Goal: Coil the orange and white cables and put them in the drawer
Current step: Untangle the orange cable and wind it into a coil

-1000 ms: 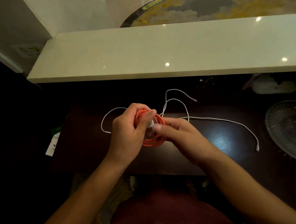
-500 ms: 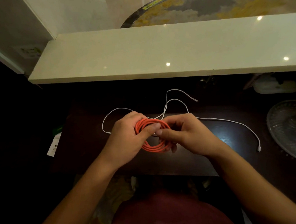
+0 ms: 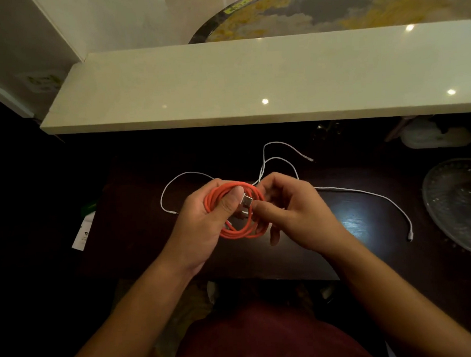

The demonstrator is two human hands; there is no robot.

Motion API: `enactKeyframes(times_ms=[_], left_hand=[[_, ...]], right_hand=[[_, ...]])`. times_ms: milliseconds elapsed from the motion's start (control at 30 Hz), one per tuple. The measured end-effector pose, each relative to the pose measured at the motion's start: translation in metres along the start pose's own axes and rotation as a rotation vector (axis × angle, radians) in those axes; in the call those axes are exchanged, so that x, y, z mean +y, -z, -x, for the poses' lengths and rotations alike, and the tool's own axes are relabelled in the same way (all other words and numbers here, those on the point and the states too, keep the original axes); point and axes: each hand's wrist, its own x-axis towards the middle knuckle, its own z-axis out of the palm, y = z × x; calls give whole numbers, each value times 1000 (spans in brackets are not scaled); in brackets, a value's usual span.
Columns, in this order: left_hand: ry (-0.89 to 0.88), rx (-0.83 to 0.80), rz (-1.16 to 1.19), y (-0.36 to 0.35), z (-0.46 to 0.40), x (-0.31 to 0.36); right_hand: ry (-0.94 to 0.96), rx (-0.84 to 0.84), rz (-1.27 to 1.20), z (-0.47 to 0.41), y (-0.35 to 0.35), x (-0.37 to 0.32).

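- Below the pale stone ledge [image 3: 250, 78], we face a dark table [image 3: 139, 239].
- Our left hand [image 3: 201, 224] grips the coiled orange cable [image 3: 240, 234] above it, thumb across the loops.
- Our right hand [image 3: 294, 213] pinches the coil beside its plug [image 3: 247, 200].
- Behind our hands, the white cable [image 3: 367, 195] lies loose on the table.

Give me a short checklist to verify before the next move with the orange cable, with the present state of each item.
1. Orange cable is wound into loops: ok.
2. Left hand grips the coil: ok.
3. Right hand holds the coil's other side: ok.
4. USB plug tucked in: not ok, it sticks out by the left thumb.
5. White cable coiled: not ok, it lies loose on the dark table.
6. Drawer open and ready: cannot tell, none shows.
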Motion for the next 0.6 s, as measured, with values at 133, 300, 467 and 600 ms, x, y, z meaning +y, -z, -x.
enactKeyframes(times_ms=[133, 300, 467, 600], left_hand=[[-20, 28, -20, -5, 3, -3], [-115, 84, -132, -6, 4, -4], [-153, 116, -164, -5, 5, -8], [-162, 70, -143, -3, 4, -8]], right_hand=[[17, 67, 87, 2, -5, 4], [9, -21, -67, 0, -4, 4], [0, -123, -179, 4, 4, -1], [27, -168, -162, 6, 3, -1]])
